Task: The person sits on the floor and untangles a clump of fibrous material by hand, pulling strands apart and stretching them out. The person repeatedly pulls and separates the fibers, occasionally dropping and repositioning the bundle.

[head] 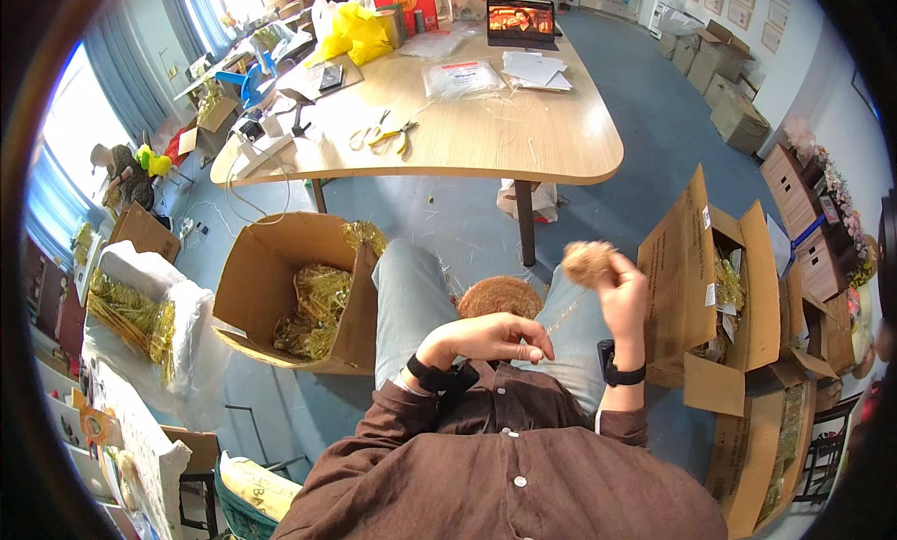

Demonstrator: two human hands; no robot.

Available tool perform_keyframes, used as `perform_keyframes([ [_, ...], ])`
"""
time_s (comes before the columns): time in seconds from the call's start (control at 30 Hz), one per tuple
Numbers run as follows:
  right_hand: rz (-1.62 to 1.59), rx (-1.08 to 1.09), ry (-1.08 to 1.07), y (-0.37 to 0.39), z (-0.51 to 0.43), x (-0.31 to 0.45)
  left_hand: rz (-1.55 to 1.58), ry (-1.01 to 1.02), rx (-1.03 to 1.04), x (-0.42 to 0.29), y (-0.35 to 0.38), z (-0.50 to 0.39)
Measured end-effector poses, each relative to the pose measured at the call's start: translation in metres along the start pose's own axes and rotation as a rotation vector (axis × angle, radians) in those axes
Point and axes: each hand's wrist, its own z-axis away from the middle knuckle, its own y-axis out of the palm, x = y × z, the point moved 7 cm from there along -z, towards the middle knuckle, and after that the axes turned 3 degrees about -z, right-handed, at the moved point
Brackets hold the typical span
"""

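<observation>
My right hand (624,288) grips a fuzzy light-brown ball of twine (587,262) above my right thigh. A thin strand (566,314) slants down from the ball to the fingertips of my left hand (494,338). The left fingers are bent, palm down, in front of my lap; whether they pinch the strand cannot be made out. Just beyond that hand, between my knees, sits a round brown coil-like piece (501,298) with a fibrous surface. Its near edge is hidden by my left hand.
Left of my legs stands an open cardboard box (245,288) holding gold tinsel (319,295). More open boxes (673,260) stand at my right. Ahead is a wooden table (476,140) with pliers (403,137), scissors (368,133) and a tablet (520,23). Another person (126,179) is at far left.
</observation>
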Motion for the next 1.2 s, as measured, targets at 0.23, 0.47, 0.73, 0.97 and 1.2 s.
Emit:
perform_keyframes([
  [0.23, -0.086, 0.861, 0.318, 0.067, 0.04, -0.011, 0.372, 0.009, -0.471, 0.014, -0.045, 0.026],
  [0.47, -1.428, 0.24, 0.258, 0.009, 0.03, 0.001, 0.062, -0.139, -0.144, 0.049, -0.022, 0.011],
  [0.73, 0.16, -0.065, -0.065, -0.009, 0.004, 0.006, 0.167, -0.057, -0.002, 0.007, -0.01, 0.013],
  [0.97, -0.004, 0.956, 0.249, 0.068, 0.048, -0.017, 0.23, -0.013, -0.47, 0.002, -0.051, 0.03],
  [1.2, -1.031, 0.16, 0.13, 0.02, 0.011, -0.006, -0.115, -0.183, -0.252, 0.028, -0.027, 0.009],
])
